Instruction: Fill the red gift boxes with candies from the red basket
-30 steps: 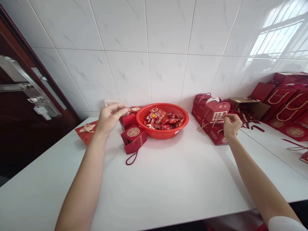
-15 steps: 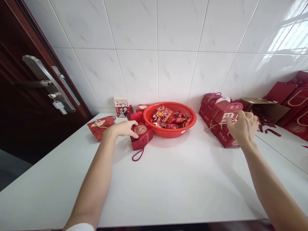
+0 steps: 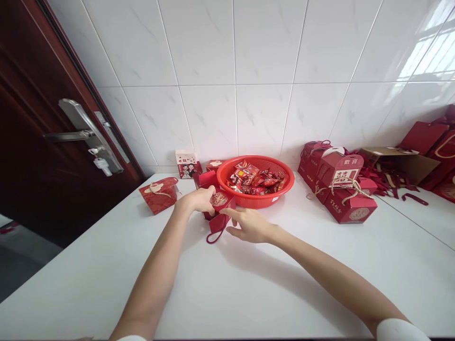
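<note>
A small dark-red gift box with a round gold print stands just left of the basket, its back flap raised and its front flap hanging outward. My left hand grips this box at its left side, fingers and thumb at the top edge. From the right, my right hand reaches in with thumb and forefinger apart, the fingertips by the front flap. Below that flap a dark-red cord loop lies on the table. The box's inside is hidden from me.
A red plastic basket holds wrapped sweets. Closed red gift boxes stand at right, near an open carton and loose ribbons. A red box with twine and a printed white box are at left. The white table meets a tiled wall.
My right hand has left the boxes on the right and come over to the gift box by the basket. My left hand stays on that box. The view has shifted slightly.
</note>
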Demonstrator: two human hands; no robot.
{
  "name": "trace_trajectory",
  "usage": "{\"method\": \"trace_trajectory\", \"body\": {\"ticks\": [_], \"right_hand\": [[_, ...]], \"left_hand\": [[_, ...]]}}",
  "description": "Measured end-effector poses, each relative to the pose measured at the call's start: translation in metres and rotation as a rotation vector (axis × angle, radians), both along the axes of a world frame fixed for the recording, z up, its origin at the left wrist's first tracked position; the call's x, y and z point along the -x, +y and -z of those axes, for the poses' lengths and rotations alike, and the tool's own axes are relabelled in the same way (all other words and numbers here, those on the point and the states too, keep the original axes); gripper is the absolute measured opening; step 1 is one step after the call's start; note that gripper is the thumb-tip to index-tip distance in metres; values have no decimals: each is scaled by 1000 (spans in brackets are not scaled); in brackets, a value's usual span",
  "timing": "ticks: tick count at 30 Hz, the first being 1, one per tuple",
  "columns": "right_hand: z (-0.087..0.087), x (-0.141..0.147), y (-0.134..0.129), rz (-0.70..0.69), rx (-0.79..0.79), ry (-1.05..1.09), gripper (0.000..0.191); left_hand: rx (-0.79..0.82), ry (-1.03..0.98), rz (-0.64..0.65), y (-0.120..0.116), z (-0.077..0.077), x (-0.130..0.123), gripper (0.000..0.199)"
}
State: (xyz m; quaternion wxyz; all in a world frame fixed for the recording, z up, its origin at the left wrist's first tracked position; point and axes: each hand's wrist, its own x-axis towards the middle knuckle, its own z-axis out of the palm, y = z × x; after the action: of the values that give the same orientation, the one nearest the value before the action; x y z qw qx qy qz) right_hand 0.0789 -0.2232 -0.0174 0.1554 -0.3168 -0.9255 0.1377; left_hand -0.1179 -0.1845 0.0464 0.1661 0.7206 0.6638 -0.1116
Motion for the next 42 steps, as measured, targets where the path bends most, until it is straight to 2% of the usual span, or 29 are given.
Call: {"method": "trace_trajectory", "body": {"ticks": [3, 7, 11, 15, 22, 27, 31, 35, 38, 42], "right_hand": [[5, 13, 3, -33, 68, -5, 42], [10, 7, 3, -11, 142, 139, 16], [7, -15, 1, 43, 271, 409, 22], [5, -31, 1, 71, 345, 485, 18], [14, -13, -3, 187, 349, 553, 38], [17, -9, -4, 232, 474, 641, 28], [5, -28, -18, 206, 558, 677, 27], [-16, -51, -38, 253, 465, 609, 35], [-23, -65, -45, 325, 403, 561, 44], [-26, -79, -44, 369, 453, 442, 40]], "left_hand": [[4, 4, 17, -1, -1, 1, 63], [21, -69, 100, -8, -11, 11, 64], [30, -249, 157, -21, -26, 25, 60], [36, -419, 178, -30, -33, 35, 49], [27, -485, 202, -42, -45, 37, 30], [-49, -539, 262, -50, -51, 28, 17], [-85, -576, 283, -46, -51, 20, 21], [-48, -678, 367, -38, -46, 8, 24], [8, -761, 451, -30, -34, -8, 23], [53, -794, 513, -17, -13, -29, 22]]}}
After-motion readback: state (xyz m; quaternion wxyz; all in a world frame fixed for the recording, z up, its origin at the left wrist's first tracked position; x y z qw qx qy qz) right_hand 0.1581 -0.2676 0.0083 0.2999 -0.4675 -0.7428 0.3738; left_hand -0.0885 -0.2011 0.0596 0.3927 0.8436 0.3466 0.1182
